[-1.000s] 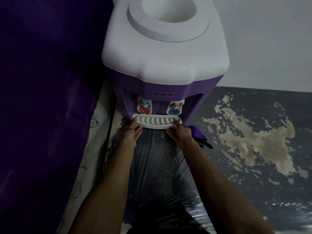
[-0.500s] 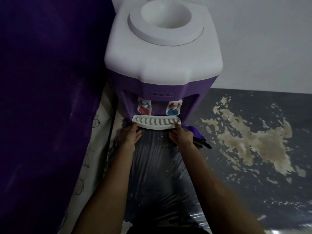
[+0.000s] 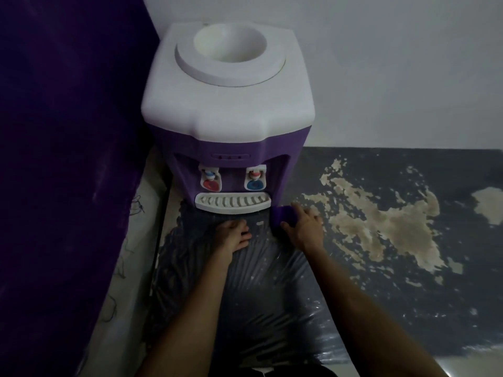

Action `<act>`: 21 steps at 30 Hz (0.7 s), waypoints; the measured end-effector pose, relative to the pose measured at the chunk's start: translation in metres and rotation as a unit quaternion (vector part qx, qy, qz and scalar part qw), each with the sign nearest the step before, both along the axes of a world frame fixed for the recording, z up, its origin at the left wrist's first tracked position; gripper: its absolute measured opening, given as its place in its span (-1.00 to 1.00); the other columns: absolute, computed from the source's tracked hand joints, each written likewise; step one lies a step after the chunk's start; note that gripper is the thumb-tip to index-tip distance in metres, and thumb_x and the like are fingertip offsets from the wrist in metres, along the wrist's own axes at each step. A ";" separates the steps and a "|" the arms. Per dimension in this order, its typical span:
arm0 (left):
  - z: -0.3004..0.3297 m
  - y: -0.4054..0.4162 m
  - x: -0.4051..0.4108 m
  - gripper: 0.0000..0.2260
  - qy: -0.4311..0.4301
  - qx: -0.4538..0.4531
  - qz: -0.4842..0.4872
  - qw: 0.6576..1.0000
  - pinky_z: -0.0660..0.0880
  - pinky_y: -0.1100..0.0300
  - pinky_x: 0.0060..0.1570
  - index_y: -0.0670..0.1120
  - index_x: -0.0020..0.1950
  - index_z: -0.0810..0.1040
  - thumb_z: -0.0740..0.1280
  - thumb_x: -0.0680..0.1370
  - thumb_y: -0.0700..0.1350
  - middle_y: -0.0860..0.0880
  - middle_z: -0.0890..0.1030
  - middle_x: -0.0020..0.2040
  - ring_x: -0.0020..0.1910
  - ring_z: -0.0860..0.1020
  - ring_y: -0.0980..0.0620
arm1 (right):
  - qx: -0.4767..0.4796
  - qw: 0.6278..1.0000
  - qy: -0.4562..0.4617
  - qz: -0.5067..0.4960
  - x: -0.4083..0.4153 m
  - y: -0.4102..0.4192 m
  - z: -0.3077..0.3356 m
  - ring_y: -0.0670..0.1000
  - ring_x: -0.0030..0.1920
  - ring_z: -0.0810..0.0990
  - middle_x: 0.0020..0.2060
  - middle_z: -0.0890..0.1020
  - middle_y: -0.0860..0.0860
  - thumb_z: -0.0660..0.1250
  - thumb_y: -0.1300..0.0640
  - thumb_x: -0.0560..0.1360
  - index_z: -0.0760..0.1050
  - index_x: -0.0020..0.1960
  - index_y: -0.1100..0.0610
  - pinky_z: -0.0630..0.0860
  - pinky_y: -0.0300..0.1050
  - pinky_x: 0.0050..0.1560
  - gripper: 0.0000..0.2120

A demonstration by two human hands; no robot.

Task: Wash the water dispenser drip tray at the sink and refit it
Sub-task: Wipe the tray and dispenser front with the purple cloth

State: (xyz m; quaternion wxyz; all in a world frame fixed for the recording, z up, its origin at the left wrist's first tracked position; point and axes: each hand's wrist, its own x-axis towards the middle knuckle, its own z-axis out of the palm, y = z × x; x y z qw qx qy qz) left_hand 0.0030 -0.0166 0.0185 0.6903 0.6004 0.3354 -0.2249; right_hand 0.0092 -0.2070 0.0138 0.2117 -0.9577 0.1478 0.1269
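White drip tray seated, two taps, left hand loosely curled, right hand fingers gripping purple object

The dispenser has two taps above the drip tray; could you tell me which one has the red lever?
The tap on the left side of the picture has the red lever; the other tap, nearer the right hand, has a blue lever. Both sit above the drip tray.

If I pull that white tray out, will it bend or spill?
The white tray looks like moulded plastic, so probably stiff and light. Its slotted top could hide water, so it may dribble if tilted. It is wide and shallow, so unlikely to roll.
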 end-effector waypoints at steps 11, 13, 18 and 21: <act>-0.005 -0.082 0.008 -0.72 -0.025 0.084 -0.085 0.993 0.60 0.05 -0.06 -0.18 0.21 0.55 0.36 0.56 -0.08 -0.14 0.61 0.07 -0.02 0.59 -0.07 | 0.216 0.974 -0.002 -0.068 0.021 -0.035 0.000 0.08 0.02 0.62 -0.08 0.63 0.02 0.37 -0.03 0.53 0.54 -0.06 -0.01 0.54 -0.03 0.07 -0.90; -0.006 -0.090 0.011 -0.74 -0.041 0.127 -0.121 0.984 0.62 0.01 -0.03 -0.13 0.17 0.57 0.38 0.53 -0.06 -0.09 0.61 0.03 -0.01 0.59 -0.06 | 0.276 0.960 -0.004 -0.049 0.022 -0.047 0.004 0.04 -0.08 0.62 -0.17 0.63 0.00 0.35 0.04 0.56 0.50 -0.22 -0.08 0.53 -0.03 0.02 -0.82; -0.012 -0.101 0.010 -0.79 -0.104 0.232 -0.205 0.945 0.54 0.06 0.05 -0.16 0.11 0.63 0.38 0.51 -0.11 -0.14 0.67 0.03 0.03 0.61 -0.09 | 0.336 0.940 0.057 0.001 0.025 -0.069 0.005 -0.05 -0.27 0.52 -0.30 0.56 -0.01 0.37 0.09 0.56 0.48 -0.14 0.13 0.45 -0.23 -0.22 -0.84; -0.004 -0.105 0.012 -0.79 -0.121 0.232 -0.195 0.945 0.51 0.11 0.07 -0.15 0.14 0.63 0.36 0.53 -0.15 -0.11 0.66 0.06 0.05 0.60 -0.06 | 0.366 0.927 0.079 0.010 0.024 -0.078 0.007 -0.06 -0.30 0.49 -0.31 0.53 0.00 0.38 0.13 0.56 0.41 -0.15 0.10 0.43 -0.23 -0.26 -0.83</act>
